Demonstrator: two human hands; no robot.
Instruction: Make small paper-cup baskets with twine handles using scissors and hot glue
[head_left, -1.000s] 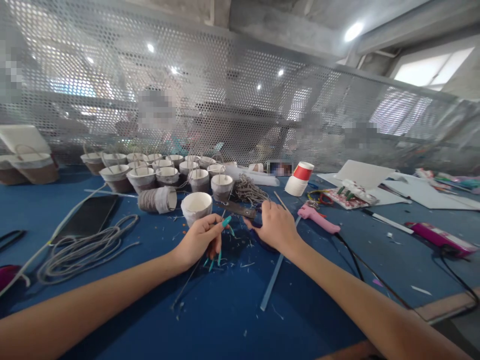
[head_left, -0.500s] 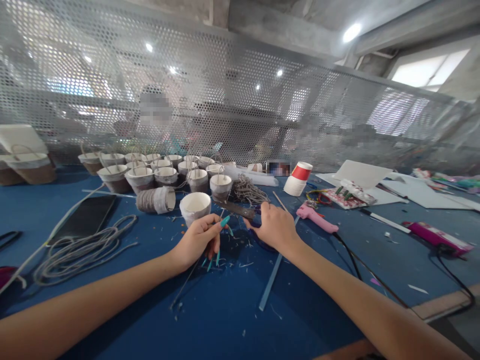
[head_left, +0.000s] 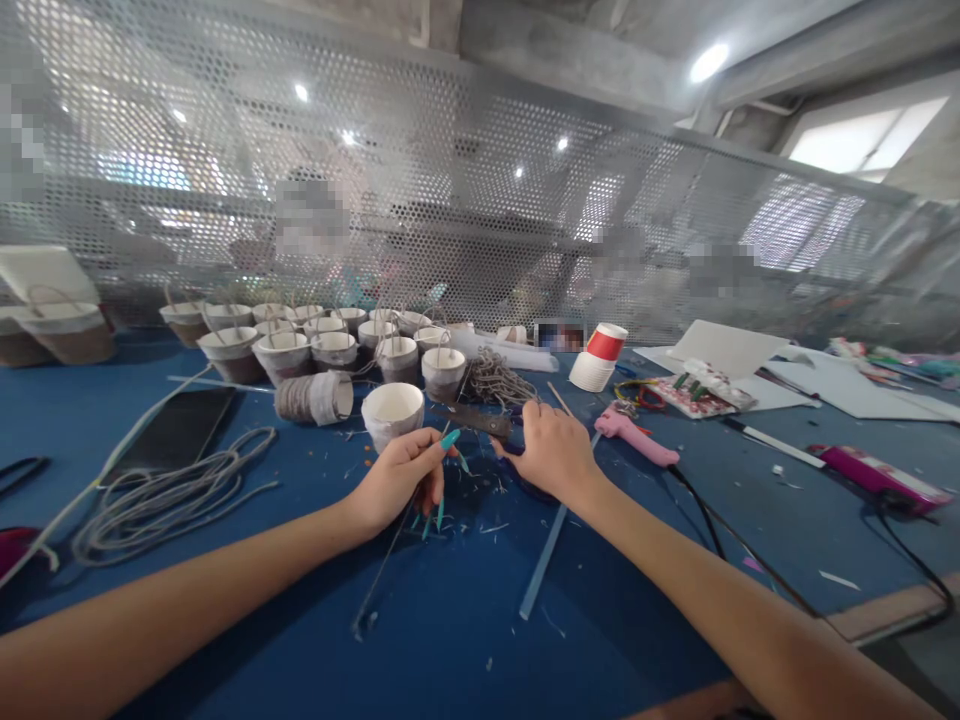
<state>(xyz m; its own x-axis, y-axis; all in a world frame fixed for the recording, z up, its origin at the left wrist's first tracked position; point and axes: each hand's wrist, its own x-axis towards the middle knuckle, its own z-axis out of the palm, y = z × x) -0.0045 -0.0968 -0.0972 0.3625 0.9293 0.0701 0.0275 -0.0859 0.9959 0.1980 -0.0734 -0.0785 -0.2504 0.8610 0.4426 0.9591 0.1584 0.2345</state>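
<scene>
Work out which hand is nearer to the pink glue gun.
Right. The right hand is left of the pink glue gun; the left hand is farther left, near the white cup.

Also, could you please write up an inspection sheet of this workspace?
Surface: blue tabletop, littered with small scraps.
Job's things: thin cord, scissors; many cups with cord handles standing, one wrapped cup on its side.
Clutter: grey cord coil, dark flat slab, pink glue gun.
Hands: left hand pinches the cord; right hand holds the scissors.
Cables: black cable trails from the glue gun.
Surroundings: perforated screen behind, lit ceiling lamp.
</scene>
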